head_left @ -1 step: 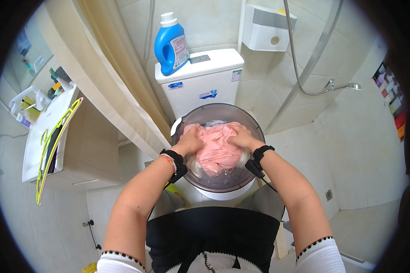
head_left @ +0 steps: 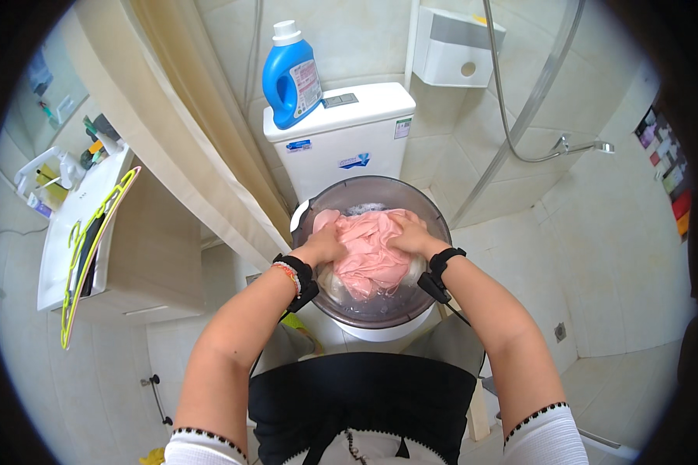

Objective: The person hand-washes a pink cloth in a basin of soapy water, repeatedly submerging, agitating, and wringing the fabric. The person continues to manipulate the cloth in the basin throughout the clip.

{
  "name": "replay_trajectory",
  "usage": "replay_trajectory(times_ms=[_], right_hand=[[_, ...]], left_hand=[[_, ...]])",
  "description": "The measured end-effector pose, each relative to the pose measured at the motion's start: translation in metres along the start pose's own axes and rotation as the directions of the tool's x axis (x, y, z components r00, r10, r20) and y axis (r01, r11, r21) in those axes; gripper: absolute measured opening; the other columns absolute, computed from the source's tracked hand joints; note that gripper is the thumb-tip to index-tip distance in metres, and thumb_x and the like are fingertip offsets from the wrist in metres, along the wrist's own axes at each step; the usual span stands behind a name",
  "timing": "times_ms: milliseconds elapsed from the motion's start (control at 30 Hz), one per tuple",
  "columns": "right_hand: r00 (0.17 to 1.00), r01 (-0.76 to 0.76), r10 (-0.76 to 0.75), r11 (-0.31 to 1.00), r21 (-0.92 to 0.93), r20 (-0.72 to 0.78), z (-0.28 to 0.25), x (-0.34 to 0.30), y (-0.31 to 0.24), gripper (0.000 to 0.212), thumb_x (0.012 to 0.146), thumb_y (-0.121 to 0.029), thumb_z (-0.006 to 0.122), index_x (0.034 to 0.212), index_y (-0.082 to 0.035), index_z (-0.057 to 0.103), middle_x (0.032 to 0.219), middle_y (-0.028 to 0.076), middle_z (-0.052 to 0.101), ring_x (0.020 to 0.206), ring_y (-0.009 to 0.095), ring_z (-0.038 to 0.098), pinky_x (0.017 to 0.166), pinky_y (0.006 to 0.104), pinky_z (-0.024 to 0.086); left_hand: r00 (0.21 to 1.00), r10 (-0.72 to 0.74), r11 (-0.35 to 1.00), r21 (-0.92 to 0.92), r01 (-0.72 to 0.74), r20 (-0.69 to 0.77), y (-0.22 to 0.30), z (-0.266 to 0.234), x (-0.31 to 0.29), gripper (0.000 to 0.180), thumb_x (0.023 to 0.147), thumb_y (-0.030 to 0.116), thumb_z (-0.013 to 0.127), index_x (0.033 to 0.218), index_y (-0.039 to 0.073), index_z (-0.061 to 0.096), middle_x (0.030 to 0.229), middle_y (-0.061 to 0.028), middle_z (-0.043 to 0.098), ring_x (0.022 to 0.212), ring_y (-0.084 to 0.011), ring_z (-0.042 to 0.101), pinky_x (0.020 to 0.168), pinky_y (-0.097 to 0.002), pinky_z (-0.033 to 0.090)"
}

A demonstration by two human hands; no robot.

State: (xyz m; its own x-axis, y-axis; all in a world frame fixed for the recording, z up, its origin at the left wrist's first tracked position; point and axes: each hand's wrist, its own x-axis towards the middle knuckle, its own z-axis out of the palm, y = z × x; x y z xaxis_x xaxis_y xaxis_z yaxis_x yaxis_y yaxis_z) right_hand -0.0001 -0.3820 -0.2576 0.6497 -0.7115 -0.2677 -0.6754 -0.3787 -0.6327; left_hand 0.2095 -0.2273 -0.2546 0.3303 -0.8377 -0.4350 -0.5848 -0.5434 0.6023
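A wet pink garment (head_left: 372,252) lies bunched in a dark translucent basin (head_left: 392,314), with water and some suds around it. My left hand (head_left: 326,244) is closed on the garment's left side, its fingertips partly hidden in the folds. On the right side, my right hand (head_left: 411,235) grips the cloth with the thumb over the top. The basin rests on the white toilet, in front of the tank. Something pale shows beneath the garment in the water, too covered to make out.
A blue detergent bottle (head_left: 291,81) with a white cap stands on the toilet tank (head_left: 345,124). Yellow-green hangers (head_left: 74,287) hang at the washbasin's edge on the left. A beige curtain (head_left: 186,116) falls beside the toilet. A shower hose (head_left: 504,116) loops at the right.
The pink garment's folds have shifted slightly between my hands. Both hands keep their hold, and the basin stays in place.
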Motion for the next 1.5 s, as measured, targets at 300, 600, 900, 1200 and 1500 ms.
replay_trajectory(times_ms=[300, 600, 900, 1200, 1500], right_hand=[[0.945, 0.288, -0.178, 0.851, -0.439, 0.275, 0.029, 0.004, -0.011, 0.093, 0.068, -0.035, 0.078, 0.150, -0.036, 0.035, 0.163, 0.012, 0.013, 0.147, 0.046, 0.009, 0.110, 0.0691, 0.018], [0.898, 0.266, 0.049, 0.731, -0.628, 0.436, 0.049, 0.035, -0.010, 0.114, 0.058, -0.040, 0.083, 0.155, -0.028, 0.023, 0.163, 0.015, 0.011, 0.148, 0.045, 0.008, 0.112, 0.0658, 0.021], [0.916, 0.353, -0.137, 0.725, -0.592, 0.378, 0.072, 0.051, 0.022, 0.089, 0.071, -0.032, 0.073, 0.150, -0.022, 0.032, 0.155, 0.016, 0.030, 0.138, 0.041, 0.035, 0.107, 0.0514, 0.037], [0.886, 0.448, -0.369, 0.837, -0.315, 0.280, 0.058, 0.056, 0.024, 0.033, 0.076, -0.020, 0.069, 0.108, -0.012, 0.071, 0.107, 0.019, 0.069, 0.103, 0.034, 0.065, 0.090, 0.0423, 0.050], [0.912, 0.312, -0.292, 0.950, -0.024, 0.289, -0.013, 0.018, -0.008, 0.036, 0.063, -0.005, 0.071, 0.099, -0.003, 0.070, 0.089, 0.016, 0.071, 0.085, 0.029, 0.067, 0.077, 0.0378, 0.052]], left_hand=[[0.983, -0.025, 0.877, 0.475, -0.065, 0.181, 0.006, 0.024, 0.029, 0.095, 0.076, 0.036, 0.071, 0.156, 0.029, 0.020, 0.163, -0.0179, 0.005, 0.147, -0.0489, 0.009, 0.117, -0.0480, 0.026], [0.931, -0.207, 0.821, 0.571, -0.002, 0.302, 0.012, 0.049, 0.055, 0.121, 0.063, 0.052, 0.083, 0.158, 0.027, 0.012, 0.163, -0.0181, -0.008, 0.149, -0.0442, 0.005, 0.117, -0.0524, 0.022], [0.924, -0.113, 0.690, 0.698, -0.190, 0.364, -0.017, 0.079, 0.091, 0.113, 0.071, 0.043, 0.081, 0.157, 0.015, 0.013, 0.164, -0.0141, 0.003, 0.149, -0.0400, 0.012, 0.118, -0.0448, 0.025], [0.986, 0.129, 0.922, 0.353, -0.158, 0.103, 0.002, 0.042, 0.062, 0.034, 0.083, 0.014, 0.066, 0.115, 0.004, 0.068, 0.111, -0.0232, 0.067, 0.106, -0.0380, 0.065, 0.090, -0.0408, 0.052], [0.959, 0.256, 0.960, -0.148, -0.238, 0.124, 0.029, -0.002, 0.024, 0.043, 0.074, 0.009, 0.060, 0.116, 0.006, 0.066, 0.095, -0.0131, 0.070, 0.084, -0.0238, 0.066, 0.075, -0.0354, 0.052]])
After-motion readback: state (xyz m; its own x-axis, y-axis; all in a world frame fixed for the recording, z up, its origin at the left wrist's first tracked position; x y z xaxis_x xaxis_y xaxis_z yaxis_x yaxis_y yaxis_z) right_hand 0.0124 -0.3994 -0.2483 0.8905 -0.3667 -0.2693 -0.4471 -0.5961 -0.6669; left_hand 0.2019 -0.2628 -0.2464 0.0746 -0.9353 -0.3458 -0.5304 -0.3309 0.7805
